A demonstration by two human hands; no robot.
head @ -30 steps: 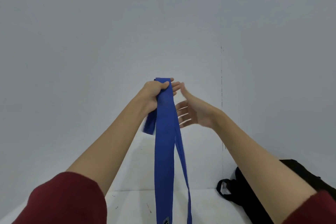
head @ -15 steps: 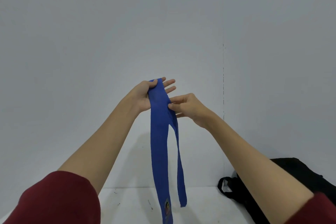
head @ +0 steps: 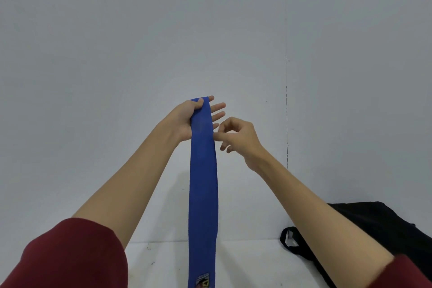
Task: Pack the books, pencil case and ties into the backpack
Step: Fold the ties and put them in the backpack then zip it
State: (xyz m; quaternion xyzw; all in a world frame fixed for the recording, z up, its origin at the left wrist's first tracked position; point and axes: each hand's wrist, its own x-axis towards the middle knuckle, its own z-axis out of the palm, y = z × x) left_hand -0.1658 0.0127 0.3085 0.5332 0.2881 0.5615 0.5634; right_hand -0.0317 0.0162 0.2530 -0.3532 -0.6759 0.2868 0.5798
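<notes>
A blue tie [head: 203, 184] hangs straight down in front of me, held up at arm's length in the middle of the view. Its top is folded over my left hand [head: 187, 119], and its wide lower end, which carries a small patterned label, runs off the near edge of the view.

My left hand is raised with the palm turned toward me. The thumb presses the fold of the tie against the palm, while the other fingers reach out straight behind the cloth, their tips showing to the right of it.

My right hand [head: 236, 135] is just right of the tie at about the same height. Its fingers are curled, and the thumb and forefinger meet at the tie's right edge; whether they actually pinch the cloth, I cannot tell.

Both forearms are bare, with dark red sleeves [head: 67, 255] pushed up near the elbows.

Below is a white table [head: 245, 264]. On its right side lies a black backpack [head: 383, 224], partly hidden by my right arm, with a loop handle facing left. Behind everything stands a plain grey-white wall [head: 117, 42], with a thin vertical seam to the right.
</notes>
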